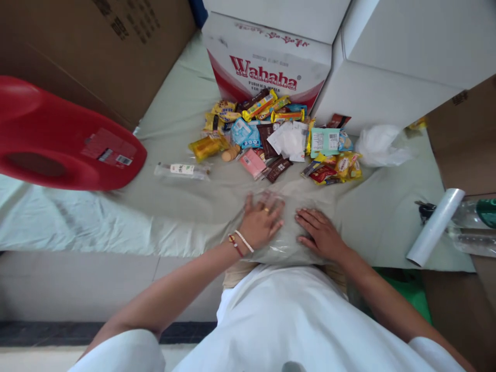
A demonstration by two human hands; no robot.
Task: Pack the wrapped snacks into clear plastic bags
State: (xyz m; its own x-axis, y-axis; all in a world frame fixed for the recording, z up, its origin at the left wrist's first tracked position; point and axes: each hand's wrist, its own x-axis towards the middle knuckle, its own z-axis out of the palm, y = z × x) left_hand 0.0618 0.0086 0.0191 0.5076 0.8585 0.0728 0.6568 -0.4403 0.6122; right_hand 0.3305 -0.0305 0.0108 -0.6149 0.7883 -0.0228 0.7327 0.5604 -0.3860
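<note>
Surface: pale green cloth (pixel 174 217), wrinkled, front edge hanging a bit. Directly on it: clear plastic sheet or bag (pixel 290 248) under left fingers (pixel 268 202) and right fingers (pixel 308 219). Snack heap (pixel 267 137) just beyond both sets of fingers, Wahaha box (pixel 267 70) behind it. Clear-wrapped item (pixel 182 170), white label, beyond and left of left fingers; red plastic item (pixel 58 124) farther left. White plastic bag (pixel 382 145) beyond and right of right fingers. Film roll (pixel 436 227) well right of them, tilted; bottles (pixel 475 213) past it, partly cut off, support unclear.
</note>
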